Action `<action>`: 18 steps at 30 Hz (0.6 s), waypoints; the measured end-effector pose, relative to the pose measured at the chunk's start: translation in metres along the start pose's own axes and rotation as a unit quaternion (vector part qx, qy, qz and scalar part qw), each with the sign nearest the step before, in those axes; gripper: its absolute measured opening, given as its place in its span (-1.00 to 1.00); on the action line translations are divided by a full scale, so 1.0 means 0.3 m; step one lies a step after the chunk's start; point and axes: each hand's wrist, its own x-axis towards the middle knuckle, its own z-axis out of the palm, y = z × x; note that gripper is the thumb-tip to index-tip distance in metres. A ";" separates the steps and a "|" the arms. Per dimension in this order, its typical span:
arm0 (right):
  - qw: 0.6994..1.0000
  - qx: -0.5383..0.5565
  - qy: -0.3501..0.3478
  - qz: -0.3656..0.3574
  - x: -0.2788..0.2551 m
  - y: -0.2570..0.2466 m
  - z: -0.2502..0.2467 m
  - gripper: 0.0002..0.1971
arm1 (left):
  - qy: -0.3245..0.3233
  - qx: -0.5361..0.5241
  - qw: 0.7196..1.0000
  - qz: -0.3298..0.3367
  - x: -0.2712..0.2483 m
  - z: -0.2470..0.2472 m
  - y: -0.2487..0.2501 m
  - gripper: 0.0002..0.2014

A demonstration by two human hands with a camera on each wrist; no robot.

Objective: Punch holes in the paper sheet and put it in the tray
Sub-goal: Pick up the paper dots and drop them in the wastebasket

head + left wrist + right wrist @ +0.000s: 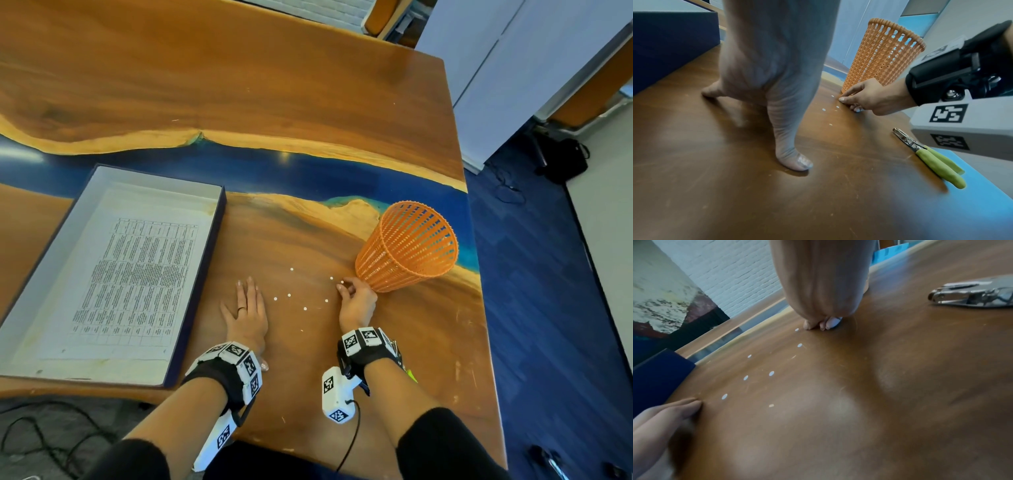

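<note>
- paper sheet (133, 284) is lying flat in the tray (212, 236) on the left, printed table facing up, looks squared off against the tray walls. I honestly can't make out the punched holes along its edge from here, too small.
- left hand (248, 313) is just right of the tray, flat on the table (308, 359), fingers straight and relaxed, holding nothing. If it slides left it could bump the tray and shift the sheet.
- paper dots (289, 295) are scattered between the hands. They're so light that I'd guess any sweep or breath sends them off the edge.
- right hand (356, 301) has thumb and fingertips pinched together on a dot, right beside the orange basket (407, 246). Knuckles are near its base, so a nudge might tip it.
- hole punch (929, 155) sits near the table edge by the right wrist; an elbow could knock it off.
</note>
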 end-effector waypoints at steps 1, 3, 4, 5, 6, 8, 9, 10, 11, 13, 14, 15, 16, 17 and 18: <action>1.000 0.004 0.005 0.003 0.002 0.000 0.002 -0.85 | -0.004 0.001 1.000 0.002 -0.001 -0.001 -0.003 0.49; 1.000 0.007 0.010 0.006 0.007 0.000 0.002 -0.87 | -0.011 0.003 1.000 0.005 -0.003 -0.006 -0.005 0.52; 1.000 0.003 0.011 0.006 0.009 0.000 0.001 -0.88 | -0.014 0.004 1.000 0.005 -0.003 -0.010 -0.003 0.53; 1.000 -0.002 0.012 0.004 0.013 -0.001 0.000 -0.89 | -0.017 0.006 1.000 0.005 -0.004 -0.013 -0.002 0.53; 1.000 -0.008 0.011 0.001 0.017 -0.001 0.001 -0.89 | -0.020 0.005 1.000 0.005 -0.004 -0.016 0.000 0.53; 1.000 -0.017 0.006 -0.007 0.021 0.001 0.004 -0.90 | -0.033 0.002 0.999 0.006 -0.003 -0.022 0.002 0.52; 1.000 -0.023 0.003 -0.013 0.023 0.003 0.006 -0.90 | -0.039 0.001 0.999 0.006 -0.002 -0.024 0.002 0.52; 0.999 -0.029 -0.002 -0.017 0.025 0.004 0.007 -0.90 | -0.043 0.000 0.999 0.006 0.000 -0.025 0.002 0.52; 0.999 -0.035 -0.008 -0.020 0.027 0.004 0.007 -0.89 | -0.046 -0.001 0.999 0.006 0.001 -0.027 0.003 0.52; 0.998 -0.049 -0.025 -0.017 0.033 -0.001 0.005 -0.88 | -0.055 -0.006 0.998 0.006 0.001 -0.030 0.002 0.52; 0.998 -0.058 -0.032 -0.011 0.035 -0.007 0.004 -0.88 | -0.059 -0.009 0.998 0.006 0.003 -0.031 0.001 0.52; 0.997 -0.069 -0.038 -0.005 0.035 -0.015 0.003 -0.87 | -0.062 -0.012 0.998 0.006 0.004 -0.033 0.000 0.52; 0.996 -0.081 -0.045 0.001 0.035 -0.024 0.002 -0.86 | -0.066 -0.014 0.998 0.006 0.006 -0.034 -0.001 0.52; 0.994 -0.095 -0.054 0.007 0.033 -0.031 0.003 -0.84 | -0.071 -0.016 0.997 0.007 0.006 -0.035 -0.002 0.52; 0.992 -0.109 -0.063 0.012 0.030 -0.037 0.003 -0.83 | -0.075 -0.018 0.997 0.008 0.006 -0.036 -0.002 0.52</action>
